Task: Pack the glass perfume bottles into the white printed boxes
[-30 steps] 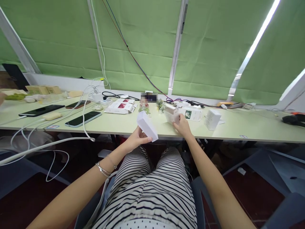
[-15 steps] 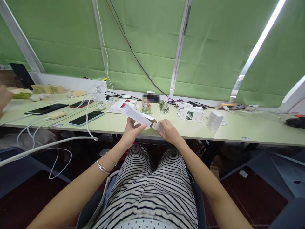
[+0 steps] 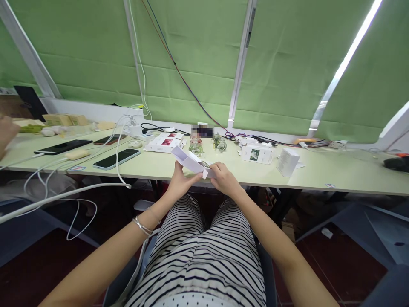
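Boxes [image 3: 65, 120], yellowish, sit on the table [image 3: 316, 175] at the left of the frame, beyond a black phone [image 3: 64, 147]. Nearer the middle lie a pale-edged phone [image 3: 116, 159] and a flat carton [image 3: 164, 143] with red pictures. At centre, the wearer's left hand [image 3: 179, 181] grips a white box [image 3: 188, 162], thumb stretched along its near side, fingers partly hidden; the box is tilted over the table's front edge. Glassware [image 3: 196, 148] stands just behind it. The right hand [image 3: 224, 179], fingers curled in, pinches a pale piece [image 3: 211, 173] at the box's right end; I can't tell whether that's inside or only against it. Right of centre rests a green-pictured carton [image 3: 255, 154], then a small upright box [image 3: 288, 162].
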Available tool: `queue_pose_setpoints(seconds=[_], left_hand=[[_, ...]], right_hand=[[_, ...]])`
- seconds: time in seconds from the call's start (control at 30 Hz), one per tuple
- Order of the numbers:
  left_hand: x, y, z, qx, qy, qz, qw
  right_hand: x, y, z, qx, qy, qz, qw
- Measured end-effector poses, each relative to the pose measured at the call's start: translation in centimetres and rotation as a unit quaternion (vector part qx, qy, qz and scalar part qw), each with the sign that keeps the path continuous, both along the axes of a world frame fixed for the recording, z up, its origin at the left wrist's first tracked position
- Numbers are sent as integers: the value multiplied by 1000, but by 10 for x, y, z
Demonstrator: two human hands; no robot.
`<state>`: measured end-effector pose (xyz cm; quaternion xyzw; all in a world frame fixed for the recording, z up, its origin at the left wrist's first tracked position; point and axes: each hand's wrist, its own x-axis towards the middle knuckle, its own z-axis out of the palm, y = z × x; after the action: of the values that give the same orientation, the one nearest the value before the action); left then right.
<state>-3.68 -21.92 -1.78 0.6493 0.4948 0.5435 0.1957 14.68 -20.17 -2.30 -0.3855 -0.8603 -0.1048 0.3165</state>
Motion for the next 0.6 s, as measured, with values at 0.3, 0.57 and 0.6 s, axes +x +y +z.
queue_pose_setpoints(seconds=[0.3,0.57,0.6], left_hand=[[-13,3,13,49,18,-103,993],[-12,-7,20,237,263,-36,935],[-11,-6,18,231,286,-38,929]], right_hand=[[9,5,2,-5,68,29,997],[8,3,5,-38,133,88,986],[7,2,4,-46,145,99,983]])
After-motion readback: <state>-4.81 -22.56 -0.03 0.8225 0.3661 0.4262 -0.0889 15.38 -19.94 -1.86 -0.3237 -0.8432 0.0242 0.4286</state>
